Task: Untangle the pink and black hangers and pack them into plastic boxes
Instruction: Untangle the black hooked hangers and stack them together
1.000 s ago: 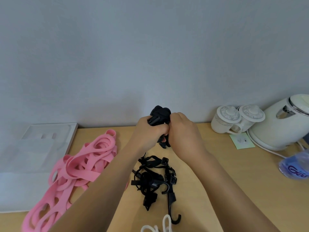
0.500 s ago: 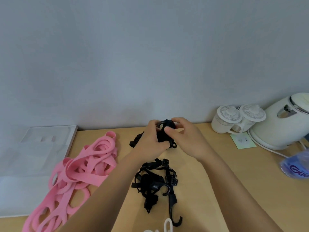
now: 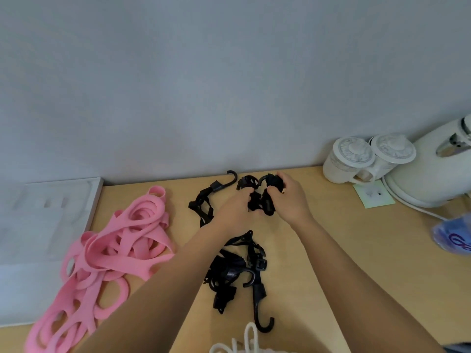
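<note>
My left hand [image 3: 235,212] and my right hand [image 3: 288,197] both grip a bunched black strap hanger [image 3: 257,197] near the back of the wooden table. Its loose end with a hook [image 3: 230,178] trails left across the table. A second tangle of black hangers [image 3: 237,271] with hooks lies between my forearms. To the left sprawls a pile of pink looped hangers [image 3: 114,248]. A clear plastic box [image 3: 43,238] sits at the far left, partly under the pink pile.
Two white lidded cups [image 3: 367,159] and a white kettle [image 3: 433,169] stand at the back right beside a small green card [image 3: 373,197]. A blue plastic packet [image 3: 456,235] is at the right edge. White cord [image 3: 244,342] shows at the bottom edge.
Both hands have lowered the black bundle towards the table and drawn slightly apart. The strap has unrolled, and its hooked end now lies stretched out to the left.
</note>
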`<state>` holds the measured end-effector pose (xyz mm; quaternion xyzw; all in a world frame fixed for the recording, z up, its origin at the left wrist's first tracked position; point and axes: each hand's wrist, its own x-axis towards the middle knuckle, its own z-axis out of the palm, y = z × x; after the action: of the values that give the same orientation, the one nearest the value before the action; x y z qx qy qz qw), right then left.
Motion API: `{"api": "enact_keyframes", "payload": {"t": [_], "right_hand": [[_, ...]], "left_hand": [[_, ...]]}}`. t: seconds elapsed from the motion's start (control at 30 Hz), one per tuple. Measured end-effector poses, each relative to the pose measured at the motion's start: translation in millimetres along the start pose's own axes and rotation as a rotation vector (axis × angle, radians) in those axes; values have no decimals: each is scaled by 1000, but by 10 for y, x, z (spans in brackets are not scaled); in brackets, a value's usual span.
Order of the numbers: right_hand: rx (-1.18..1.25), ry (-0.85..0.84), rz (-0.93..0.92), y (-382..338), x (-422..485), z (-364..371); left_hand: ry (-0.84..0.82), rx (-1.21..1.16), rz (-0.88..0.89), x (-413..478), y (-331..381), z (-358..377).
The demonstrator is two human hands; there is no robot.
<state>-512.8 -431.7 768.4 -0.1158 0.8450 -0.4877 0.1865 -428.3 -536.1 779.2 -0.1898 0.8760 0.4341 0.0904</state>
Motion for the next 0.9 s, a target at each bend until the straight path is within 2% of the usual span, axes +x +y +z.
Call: {"api": "enact_keyframes", "payload": {"t": [0.13,0.23,0.33,0.43,0.5,0.6,0.7,0.9], "right_hand": [[-175,-56,74,180,199,133],[-235,-16,108,234,278,170],[-276,-1,102,300,343,180],[-361,11,31,289,350,183],[-436,29,-23,251,329,201],[-595,62,-93,200,270,268],[-586,25,-157,123,197,344],[-492,-200,-332,15,38,493]], "left_hand": [[-66,159,-68,78,-173,61],[-11,196,-59,145,-253,73],[99,110,-72,170,-333,51],[299,236,-111,221,-460,-28],[367,381,-179,271,-558,-70],[327,409,-372,306,-683,-72],[327,371,-492,320,-794,-80],[326,392,-455,301,-854,-175]]}}
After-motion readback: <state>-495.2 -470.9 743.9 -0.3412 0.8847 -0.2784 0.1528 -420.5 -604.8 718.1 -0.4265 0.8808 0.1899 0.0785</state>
